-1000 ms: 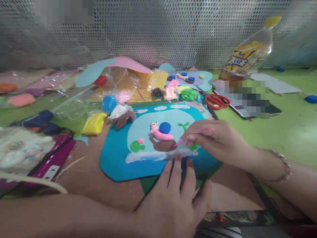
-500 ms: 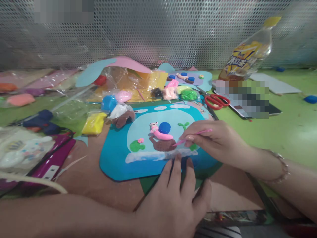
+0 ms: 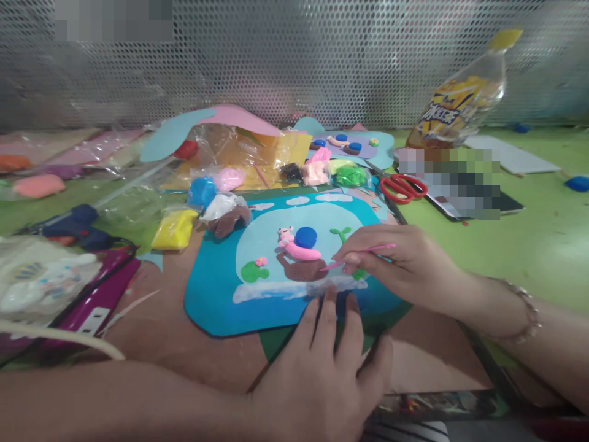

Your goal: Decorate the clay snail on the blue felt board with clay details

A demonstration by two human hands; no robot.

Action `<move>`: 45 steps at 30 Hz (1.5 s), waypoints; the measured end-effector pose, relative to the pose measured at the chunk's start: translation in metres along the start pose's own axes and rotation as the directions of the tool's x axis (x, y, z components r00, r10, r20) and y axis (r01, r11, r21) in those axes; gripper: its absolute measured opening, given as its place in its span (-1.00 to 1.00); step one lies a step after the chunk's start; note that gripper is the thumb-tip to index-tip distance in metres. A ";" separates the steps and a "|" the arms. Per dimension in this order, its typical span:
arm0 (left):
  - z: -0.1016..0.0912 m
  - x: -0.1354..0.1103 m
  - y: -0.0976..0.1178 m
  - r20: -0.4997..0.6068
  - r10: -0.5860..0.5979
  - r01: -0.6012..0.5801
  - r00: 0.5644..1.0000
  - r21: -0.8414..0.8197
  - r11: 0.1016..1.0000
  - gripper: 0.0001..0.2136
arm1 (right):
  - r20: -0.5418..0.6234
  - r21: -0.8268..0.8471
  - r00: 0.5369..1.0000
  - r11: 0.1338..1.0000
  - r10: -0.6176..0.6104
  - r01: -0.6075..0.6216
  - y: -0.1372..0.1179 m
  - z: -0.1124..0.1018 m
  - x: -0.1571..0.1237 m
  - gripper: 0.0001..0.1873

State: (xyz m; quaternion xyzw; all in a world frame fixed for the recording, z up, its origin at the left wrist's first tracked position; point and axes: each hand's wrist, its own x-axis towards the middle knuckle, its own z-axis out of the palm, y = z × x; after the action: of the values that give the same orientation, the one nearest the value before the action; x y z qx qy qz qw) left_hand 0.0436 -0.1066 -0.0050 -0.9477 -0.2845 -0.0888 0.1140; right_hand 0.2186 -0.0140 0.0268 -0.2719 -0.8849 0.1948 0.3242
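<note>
A blue foam board point(image 3: 211, 301) lies in front of me with a clay picture on it: a pink snail with a blue shell point(image 3: 300, 242) on a brown mound point(image 3: 301, 270), and a green lily pad point(image 3: 252, 271). My right hand point(image 3: 400, 261) pinches a thin pink modelling tool point(image 3: 356, 256), its tip touching the right edge of the brown mound. My left hand point(image 3: 326, 368) lies flat with fingers stretched out, pressing on the board's lower edge.
Lumps of clay lie behind the board: yellow point(image 3: 175, 229), blue point(image 3: 201, 191), brown and white point(image 3: 227, 215), green point(image 3: 352, 177). Red scissors point(image 3: 404, 188) and a plastic bottle point(image 3: 460, 98) are at the back right. A magenta case point(image 3: 92, 301) sits left. A perforated metal wall stands behind.
Almost nothing has moved. My right hand has shifted slightly with the pink tool at the brown mound; my left hand stays pressed on the board.
</note>
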 end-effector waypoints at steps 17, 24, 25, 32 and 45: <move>0.000 -0.002 0.001 0.031 -0.012 0.012 0.999 -0.009 1.000 -0.44 | -0.026 0.030 0.999 0.999 0.021 -0.020 -0.004 -0.002 0.002 -0.83; -0.001 0.001 -0.001 0.022 0.003 -0.003 1.000 -0.009 1.000 -0.44 | -0.018 0.032 0.999 0.999 0.031 -0.031 -0.002 -0.001 0.002 -0.84; -0.001 0.000 -0.001 0.010 -0.002 0.002 1.000 -0.005 1.000 -0.44 | -0.018 0.032 0.999 0.999 0.033 -0.033 -0.002 -0.001 0.002 -0.84; -0.003 -0.001 -0.001 0.051 0.014 -0.013 0.999 -0.029 0.999 -0.38 | -0.012 0.029 1.000 0.999 0.022 -0.022 -0.003 -0.001 0.002 -0.85; 0.001 0.000 0.000 -0.003 -0.006 0.006 1.000 0.015 1.000 -0.53 | -0.014 0.045 0.999 0.998 0.047 -0.047 -0.003 -0.001 0.001 -0.83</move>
State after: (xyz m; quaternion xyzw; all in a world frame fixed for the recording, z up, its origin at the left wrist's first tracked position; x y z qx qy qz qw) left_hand 0.0435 -0.1063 -0.0058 -0.9458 -0.2879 -0.0887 0.1211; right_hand 0.2174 -0.0151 0.0292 -0.2868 -0.8713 0.2199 0.3320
